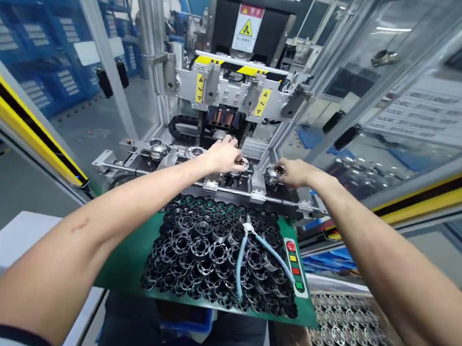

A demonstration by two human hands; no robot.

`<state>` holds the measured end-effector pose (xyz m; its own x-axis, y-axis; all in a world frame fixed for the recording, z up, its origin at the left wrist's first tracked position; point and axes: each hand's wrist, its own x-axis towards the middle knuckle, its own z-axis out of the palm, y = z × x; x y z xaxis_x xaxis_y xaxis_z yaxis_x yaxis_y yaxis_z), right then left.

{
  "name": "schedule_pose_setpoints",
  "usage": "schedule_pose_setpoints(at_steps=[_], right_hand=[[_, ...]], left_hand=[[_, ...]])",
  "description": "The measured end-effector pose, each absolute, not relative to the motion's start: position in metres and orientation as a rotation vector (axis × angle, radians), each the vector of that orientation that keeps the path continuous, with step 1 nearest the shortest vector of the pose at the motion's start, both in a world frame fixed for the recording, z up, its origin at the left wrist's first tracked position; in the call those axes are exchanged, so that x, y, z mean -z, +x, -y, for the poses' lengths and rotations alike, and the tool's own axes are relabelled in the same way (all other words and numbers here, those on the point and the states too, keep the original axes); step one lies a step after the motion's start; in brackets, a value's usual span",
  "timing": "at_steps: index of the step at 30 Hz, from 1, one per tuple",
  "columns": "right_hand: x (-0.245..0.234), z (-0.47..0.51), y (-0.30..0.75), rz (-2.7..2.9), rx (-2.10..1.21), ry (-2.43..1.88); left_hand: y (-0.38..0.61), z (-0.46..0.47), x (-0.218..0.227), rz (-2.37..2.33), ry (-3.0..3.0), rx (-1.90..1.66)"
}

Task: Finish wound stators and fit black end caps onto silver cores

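two metal fixtures [273, 177] sat by the left hand [222, 154] and right hand [296, 173]. fingers curled; whether they pinched anything was unclear.

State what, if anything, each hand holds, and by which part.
Holding cannot be told: left hand at a round metal part, right hand at the rim of the rightmost part.

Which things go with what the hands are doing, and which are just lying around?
Probably in the job: left hand, right hand, round metal parts by the fingers, machine.

Probably just lying around: blue-handled pliers, black rings beneath (perhaps stock, though).
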<state>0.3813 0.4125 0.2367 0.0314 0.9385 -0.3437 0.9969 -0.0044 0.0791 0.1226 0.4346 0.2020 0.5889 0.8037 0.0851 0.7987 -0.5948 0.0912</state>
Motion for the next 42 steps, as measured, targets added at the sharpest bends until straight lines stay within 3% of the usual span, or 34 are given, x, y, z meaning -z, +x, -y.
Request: schedule_pose_setpoints(at_steps=[7, 14, 21, 27, 35, 42], right_hand=[[-0.227, -0.435, 0.388, -1.928, 0.521, 2.087], [-0.226, -0.434, 0.389, -1.9, 0.485, 2.141], [-0.202, -0.437, 0.388, -1.732, 0.66, 2.058], [-0.211, -0.454, 0.398, -1.648, 0.755, 1.986], [-0.203, -0.447, 0.395, -1.697, 0.729, 1.99], [-0.26, -0.446, 0.408, -1.852, 0.722, 2.073]], left_hand=[[0.153, -0.455, -0.199, -1.552, 2.764, 0.082], [0.161, -0.46, -0.19, -1.498, 2.724, 0.327], [0.162, -0.459, -0.18, -1.508, 2.708, 0.313], [0.163, -0.459, -0.178, -1.524, 2.692, 0.294], [0.162, -0.46, -0.173, -1.537, 2.685, 0.261], [0.161, -0.462, -0.169, -1.529, 2.741, 0.296]])
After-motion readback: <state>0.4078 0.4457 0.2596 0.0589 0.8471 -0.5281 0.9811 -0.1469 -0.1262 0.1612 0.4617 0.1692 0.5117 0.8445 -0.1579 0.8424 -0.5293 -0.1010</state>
